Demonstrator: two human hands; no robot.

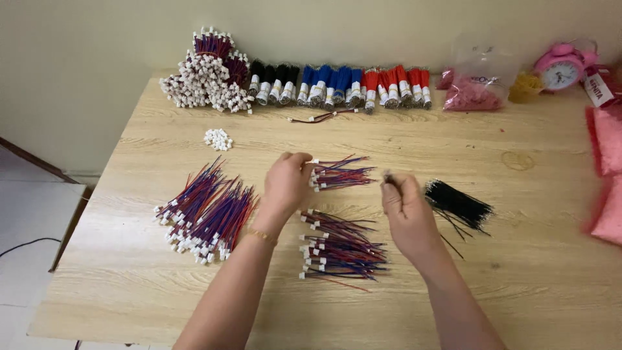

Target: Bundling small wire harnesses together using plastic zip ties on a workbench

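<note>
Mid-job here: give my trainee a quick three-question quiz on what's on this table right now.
1. True or false: the left hand holds a bunch of red-and-blue wires with white connectors.
2. What colour is the loose wire pile beside the right hand?
3. Where is the pink alarm clock: A) far right corner, B) near left edge, C) table centre?

Key: 1 true; 2 black; 3 A.

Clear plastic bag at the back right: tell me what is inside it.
The bag holds a heap of small pink pieces, piled in its lower half; its upper half looks empty. The pieces are too small to identify, and the bag's far side is hidden.
</note>
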